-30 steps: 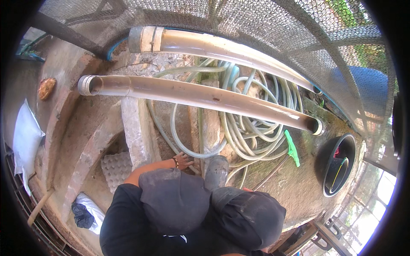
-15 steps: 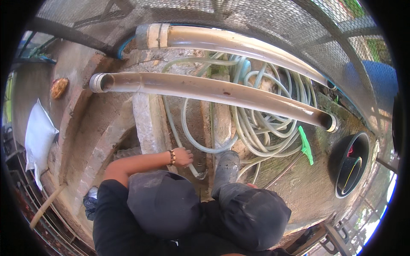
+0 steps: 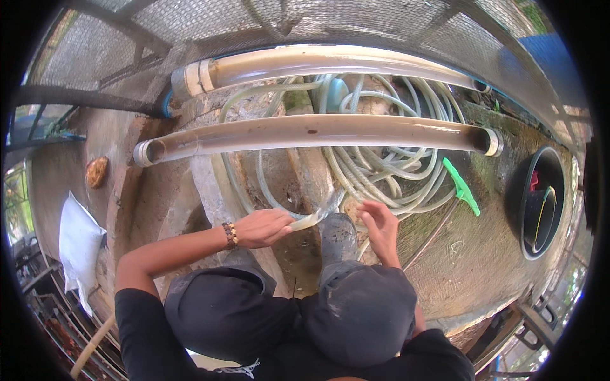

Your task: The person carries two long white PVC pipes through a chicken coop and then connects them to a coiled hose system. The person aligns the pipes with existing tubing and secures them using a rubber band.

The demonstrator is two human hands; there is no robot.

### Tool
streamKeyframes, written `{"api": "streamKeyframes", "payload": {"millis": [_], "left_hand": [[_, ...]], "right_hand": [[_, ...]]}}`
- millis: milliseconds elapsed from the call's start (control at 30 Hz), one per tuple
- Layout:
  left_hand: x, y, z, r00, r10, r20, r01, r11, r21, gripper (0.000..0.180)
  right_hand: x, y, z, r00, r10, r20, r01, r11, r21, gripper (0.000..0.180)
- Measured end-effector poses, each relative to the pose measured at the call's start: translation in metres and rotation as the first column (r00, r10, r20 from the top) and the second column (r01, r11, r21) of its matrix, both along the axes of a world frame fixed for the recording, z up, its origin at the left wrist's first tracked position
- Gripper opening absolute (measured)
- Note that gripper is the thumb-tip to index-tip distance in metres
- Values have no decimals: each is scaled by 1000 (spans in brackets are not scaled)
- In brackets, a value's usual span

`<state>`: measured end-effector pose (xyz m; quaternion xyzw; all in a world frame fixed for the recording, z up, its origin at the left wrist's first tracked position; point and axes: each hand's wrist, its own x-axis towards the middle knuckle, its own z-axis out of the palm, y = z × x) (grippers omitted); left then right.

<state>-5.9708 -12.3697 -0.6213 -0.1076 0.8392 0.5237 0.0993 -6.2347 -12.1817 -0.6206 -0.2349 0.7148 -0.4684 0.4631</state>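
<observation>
My left hand (image 3: 260,227), with a beaded bracelet at the wrist, is closed around the end of a clear braided hose (image 3: 304,222) in front of my knees. Clear water (image 3: 328,204) seems to spill from the hose's mouth toward the right. Beyond it, the rest of the hose lies in a loose coil (image 3: 365,174), partly covered by a long brownish pipe (image 3: 305,132). My right hand (image 3: 379,230) is raised above my right boot (image 3: 338,238), fingers apart and holding nothing, a short way from the hose end.
A second long pipe (image 3: 279,66) lies farther back by the mesh fence (image 3: 356,25). At right are a tool with a green head (image 3: 461,186) and a black tub (image 3: 529,235). Concrete ledges (image 3: 155,213) and a white sack (image 3: 79,238) are at left.
My left hand has lifted the hose end from the ground and turned it rightward. My right hand has come up into view from behind my knee.
</observation>
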Motion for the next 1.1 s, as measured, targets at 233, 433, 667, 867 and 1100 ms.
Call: {"api": "streamKeyframes", "payload": {"millis": [233,433,667,867,1100], "left_hand": [[-111,1,68,955,243,169,-241,970,-34,36],[-180,-1,14,948,302,98,-304,953,11,39],[-196,-1,-13,878,447,170,-478,834,274,38],[-192,13,-17,849,510,141,-522,850,66,38],[-194,36,5,897,433,86,-439,895,76,41]], "right_hand": [[-5,-90,33,919,-278,278,360,880,-310,35],[-69,-142,3,750,-298,591,540,791,-288,32],[-62,-146,-20,784,-272,558,378,922,-81,35],[-34,-134,-40,814,-481,325,521,853,-41,26],[-103,-132,-37,675,-320,665,481,874,-68,26]]}}
